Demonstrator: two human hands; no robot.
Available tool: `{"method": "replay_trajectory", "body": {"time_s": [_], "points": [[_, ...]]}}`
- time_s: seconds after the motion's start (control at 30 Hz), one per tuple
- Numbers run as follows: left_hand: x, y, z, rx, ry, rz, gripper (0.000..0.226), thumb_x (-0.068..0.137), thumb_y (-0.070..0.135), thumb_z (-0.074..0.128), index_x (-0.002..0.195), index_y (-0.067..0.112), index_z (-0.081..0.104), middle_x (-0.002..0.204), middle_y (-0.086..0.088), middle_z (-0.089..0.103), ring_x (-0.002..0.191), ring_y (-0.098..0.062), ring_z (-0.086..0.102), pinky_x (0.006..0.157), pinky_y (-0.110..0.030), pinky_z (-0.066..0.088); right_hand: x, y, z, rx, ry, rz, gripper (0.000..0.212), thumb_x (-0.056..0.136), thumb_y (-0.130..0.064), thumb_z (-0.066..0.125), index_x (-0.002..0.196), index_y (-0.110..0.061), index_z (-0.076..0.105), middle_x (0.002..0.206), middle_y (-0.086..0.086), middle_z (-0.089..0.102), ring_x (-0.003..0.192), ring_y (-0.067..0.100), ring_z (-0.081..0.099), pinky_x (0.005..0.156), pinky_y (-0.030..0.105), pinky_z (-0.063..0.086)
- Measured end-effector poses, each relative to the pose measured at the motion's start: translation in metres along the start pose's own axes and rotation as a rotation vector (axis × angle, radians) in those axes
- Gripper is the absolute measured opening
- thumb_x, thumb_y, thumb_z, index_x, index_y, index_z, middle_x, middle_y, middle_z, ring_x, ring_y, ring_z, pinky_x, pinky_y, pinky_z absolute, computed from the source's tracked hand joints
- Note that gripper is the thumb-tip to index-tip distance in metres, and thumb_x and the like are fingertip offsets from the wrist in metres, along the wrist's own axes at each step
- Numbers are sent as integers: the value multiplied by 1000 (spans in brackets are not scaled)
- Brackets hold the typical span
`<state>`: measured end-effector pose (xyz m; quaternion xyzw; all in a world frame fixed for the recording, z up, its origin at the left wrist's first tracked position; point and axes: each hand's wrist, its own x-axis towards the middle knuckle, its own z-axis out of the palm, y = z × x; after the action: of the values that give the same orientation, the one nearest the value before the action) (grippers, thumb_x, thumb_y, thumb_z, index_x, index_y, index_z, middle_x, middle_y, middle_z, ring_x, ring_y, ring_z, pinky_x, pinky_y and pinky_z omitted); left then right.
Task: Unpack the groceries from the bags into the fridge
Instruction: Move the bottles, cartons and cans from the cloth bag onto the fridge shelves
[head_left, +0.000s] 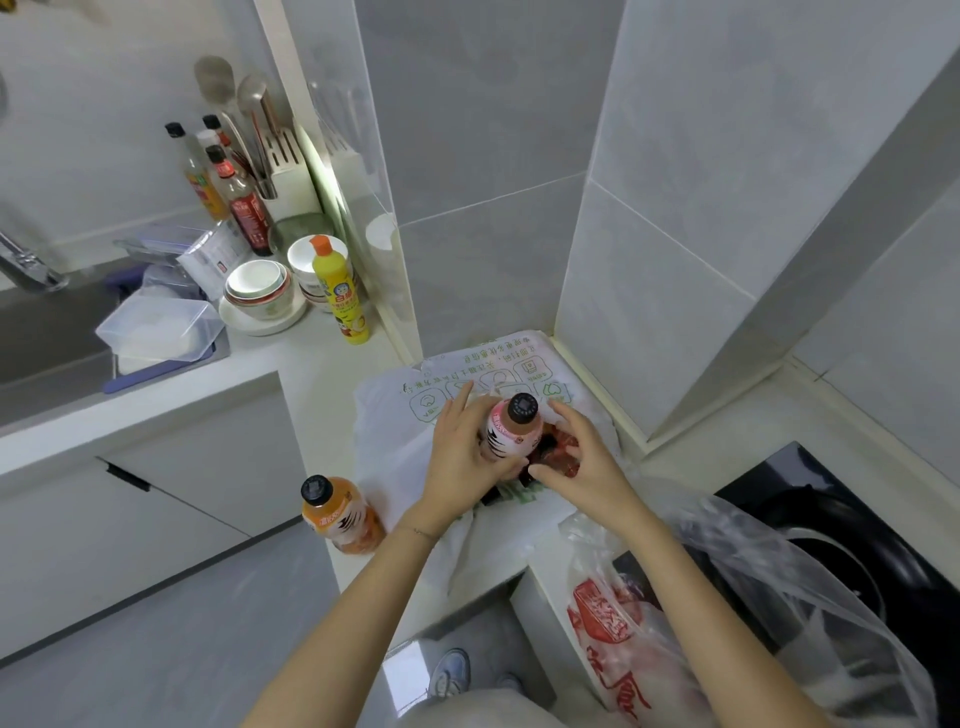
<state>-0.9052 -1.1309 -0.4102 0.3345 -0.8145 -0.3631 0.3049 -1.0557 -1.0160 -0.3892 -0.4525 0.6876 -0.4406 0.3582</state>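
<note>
left hand (461, 453) grips pink bottle (511, 432), white bag (390, 422)

My left grip (462, 457) covers the lower body of the pink bottle (514, 428), so I cannot see its base or what it stands on. Under my right grip (576, 457) a dark tray (546, 442) with something red in it shows only in part, and I cannot tell whether that grip touches it. The green print on the white bag (395, 415) is too small to read. At the desk's front edge the red-printed clear bag (613, 623) runs off the bottom border, and the faucet (26, 265) is cut by the left one.
</note>
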Motion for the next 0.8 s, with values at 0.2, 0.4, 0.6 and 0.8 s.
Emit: {"method": "replay_trajectory", "body": {"time_s": [0.2, 0.4, 0.6, 0.8], "points": [[-30, 32, -7, -404, -36, -239, 69, 64, 11, 83, 126, 22, 54, 120, 11, 63, 112, -8, 60, 95, -35, 52, -2, 9, 26, 16, -94, 27, 89, 64, -35, 86, 138, -40, 36, 136, -14, 51, 128, 6, 48, 105, 39, 44], [-58, 33, -22, -315, -48, -321, 65, 65, 12, 88, 118, 25, 54, 112, 12, 65, 103, -2, 62, 88, -18, 49, -13, 15, 52, 51, -88, 61, 84, 58, -1, 84, 121, -41, 47, 115, -12, 63, 104, -2, 61, 81, 16, 51], [-94, 32, -56, -177, -75, -276, 52, 87, 27, 72, 134, 27, 51, 133, 21, 55, 124, 6, 48, 102, -11, 35, -32, 19, 90, 144, -114, 91, 79, 68, -4, 83, 134, -23, 45, 125, -8, 61, 109, 1, 61, 83, 19, 53], [-115, 29, -97, -78, 192, -228, 45, 88, 23, 71, 130, 26, 56, 130, 17, 57, 127, -5, 48, 104, -26, 39, -37, 16, 114, 65, -145, 84, 75, 57, -29, 87, 117, -50, 46, 113, -19, 64, 107, 5, 62, 92, 39, 53]]}}
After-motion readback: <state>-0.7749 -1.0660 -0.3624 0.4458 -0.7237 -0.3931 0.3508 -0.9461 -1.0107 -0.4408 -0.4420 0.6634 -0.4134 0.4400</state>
